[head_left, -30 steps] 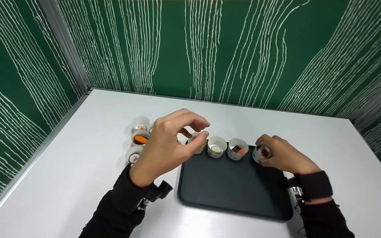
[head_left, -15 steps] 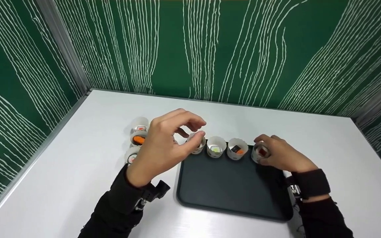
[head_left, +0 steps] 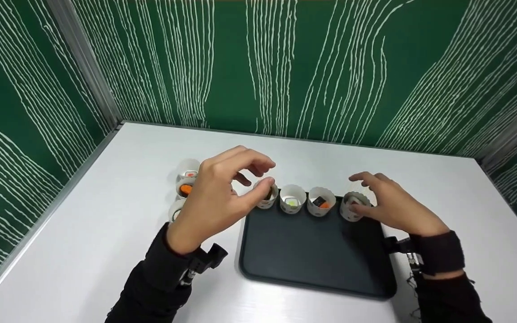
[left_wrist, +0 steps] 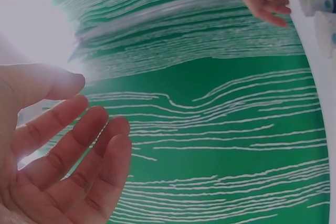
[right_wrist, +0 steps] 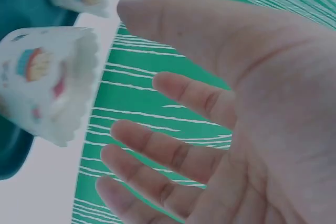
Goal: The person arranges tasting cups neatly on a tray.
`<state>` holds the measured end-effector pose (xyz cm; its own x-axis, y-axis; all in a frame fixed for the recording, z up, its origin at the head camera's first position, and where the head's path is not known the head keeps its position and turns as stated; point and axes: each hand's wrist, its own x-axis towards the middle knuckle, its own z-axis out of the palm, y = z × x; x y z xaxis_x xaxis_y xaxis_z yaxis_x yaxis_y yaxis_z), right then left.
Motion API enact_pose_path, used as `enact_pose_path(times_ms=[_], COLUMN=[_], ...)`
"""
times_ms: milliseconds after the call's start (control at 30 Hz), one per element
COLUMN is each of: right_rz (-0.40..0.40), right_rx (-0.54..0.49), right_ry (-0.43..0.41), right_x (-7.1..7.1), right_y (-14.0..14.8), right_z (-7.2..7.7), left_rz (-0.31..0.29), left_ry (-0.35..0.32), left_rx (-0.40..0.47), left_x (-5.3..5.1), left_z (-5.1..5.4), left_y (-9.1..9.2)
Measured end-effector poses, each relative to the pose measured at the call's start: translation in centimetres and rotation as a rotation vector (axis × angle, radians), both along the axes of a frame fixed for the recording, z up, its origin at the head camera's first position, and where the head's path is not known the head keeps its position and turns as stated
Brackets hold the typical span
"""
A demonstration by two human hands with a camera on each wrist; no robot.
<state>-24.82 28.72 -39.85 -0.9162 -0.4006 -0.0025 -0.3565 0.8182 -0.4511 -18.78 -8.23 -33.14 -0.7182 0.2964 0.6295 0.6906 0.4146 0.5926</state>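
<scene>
At the upper right of the tray (head_left: pixel 317 255), right of centre in the head view, stands the rightmost cup (head_left: pixel 346 210), upright, presumably so that the small piece (head_left: pixel 354 200) inside stays put. The right hand (head_left: pixel 391 204) is beside it with its grip spread wide, holding nothing; the thumb (head_left: pixel 362 211) overlaps the cup there, yet the right wrist view seems to show it just apart. Three more cups (head_left: pixel 293 208) line the tray's upper edge to the left, probably set in a row so each can be reached from above. The left hand (head_left: pixel 216 197), at mid-frame, has a half-curved grip around nothing, perhaps raised to avoid knocking the left-hand cups (head_left: pixel 189 167) on the worktop (head_left: pixel 106 224).
</scene>
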Motion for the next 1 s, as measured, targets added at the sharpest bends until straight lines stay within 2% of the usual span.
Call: enact_pose_path(times_ms=[167, 333, 500, 667, 800, 1000], right_rz=[-0.018, -0.007, 0.007, 0.035, 0.062, 0.084], right_rx=[-0.015, -0.035, -0.035, -0.016, -0.045, -0.064], right_ry=[0.03, 0.098, 0.168, 0.279, 0.371, 0.444], right_x=[1.1, 2.4, 4.1, 5.8, 7.0, 8.6], right_y=[-0.2, -0.4, -0.8, -1.3, -1.7, -2.3], right_z=[1.7, 3.2, 4.6, 5.5, 6.0, 6.5], left_rz=[0.013, 0.031, 0.069, 0.13, 0.199, 0.328], left_ry=[-0.018, -0.039, -0.071, -0.099, -0.138, -0.238], left_rx=[-0.029, -0.068, -0.104, -0.176, -0.231, -0.311], left_x=[0.0, -0.1, -0.3, -0.6, -1.0, -1.2], left_z=[0.4, 0.7, 0.3, -0.3, -0.7, -2.4], left_y=[-0.3, -0.8, -1.4, -2.7, -4.1, -6.7])
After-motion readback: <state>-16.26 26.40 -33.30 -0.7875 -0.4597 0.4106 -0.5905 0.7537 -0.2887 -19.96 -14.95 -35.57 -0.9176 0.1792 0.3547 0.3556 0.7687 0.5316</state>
